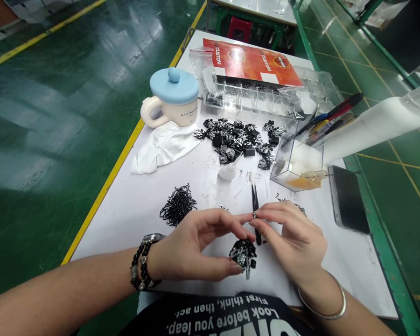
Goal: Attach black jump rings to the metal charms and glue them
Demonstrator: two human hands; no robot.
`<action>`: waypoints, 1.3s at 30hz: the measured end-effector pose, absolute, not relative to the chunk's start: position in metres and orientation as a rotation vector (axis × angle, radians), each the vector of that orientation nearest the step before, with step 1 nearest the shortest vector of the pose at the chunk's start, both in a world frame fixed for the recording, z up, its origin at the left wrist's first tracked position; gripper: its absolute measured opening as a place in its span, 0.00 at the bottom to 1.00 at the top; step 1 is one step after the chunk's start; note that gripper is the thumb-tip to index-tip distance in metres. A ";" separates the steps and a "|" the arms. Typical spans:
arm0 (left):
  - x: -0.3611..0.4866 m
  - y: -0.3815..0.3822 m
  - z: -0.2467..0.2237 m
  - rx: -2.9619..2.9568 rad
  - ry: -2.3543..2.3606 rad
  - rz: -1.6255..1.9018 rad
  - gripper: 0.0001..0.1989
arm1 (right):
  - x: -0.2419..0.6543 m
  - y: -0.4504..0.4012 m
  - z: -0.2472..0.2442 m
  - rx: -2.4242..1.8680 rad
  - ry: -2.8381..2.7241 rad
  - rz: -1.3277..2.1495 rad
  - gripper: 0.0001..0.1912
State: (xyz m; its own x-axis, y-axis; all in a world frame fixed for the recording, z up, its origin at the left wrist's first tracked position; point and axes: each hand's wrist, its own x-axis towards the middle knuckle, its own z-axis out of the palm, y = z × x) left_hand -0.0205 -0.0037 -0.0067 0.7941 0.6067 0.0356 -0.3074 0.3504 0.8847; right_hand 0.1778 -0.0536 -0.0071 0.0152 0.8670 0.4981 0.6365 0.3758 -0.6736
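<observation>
My left hand (pixel 192 247) grips a small black-and-silver mechanical assembly (pixel 243 255) between thumb and fingers, low over the near part of the table. The index finger of that hand reaches across to my right fingertips. My right hand (pixel 296 242) is closed in a pinch around a tiny shiny bit, too small to name. Beneath the fingers lie black tweezers (pixel 255 198), tips pointing away from me. Left of my hands is a pile of small black bent pieces (pixel 178 205). Farther back, similar black-and-silver assemblies (pixel 234 137) form a loose heap.
A lidded mug (pixel 175 100) and white cloth (pixel 164 147) stand at the left. Behind the heap are a clear compartment box (pixel 252 100) and an orange sheet (pixel 252 60). At right are a clear pen holder (pixel 297 163), a white bottle (pixel 374 126) and a phone (pixel 349 199).
</observation>
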 end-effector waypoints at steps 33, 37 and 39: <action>-0.013 -0.008 -0.013 1.735 0.538 1.151 0.18 | 0.161 -0.068 0.006 -1.181 -1.616 0.646 0.12; -0.013 -0.008 -0.012 1.736 0.540 1.165 0.18 | 0.160 -0.068 0.006 -1.178 -1.607 0.633 0.11; -0.014 -0.009 -0.011 1.741 0.542 1.159 0.18 | 0.161 -0.068 0.006 -1.175 -1.621 0.611 0.11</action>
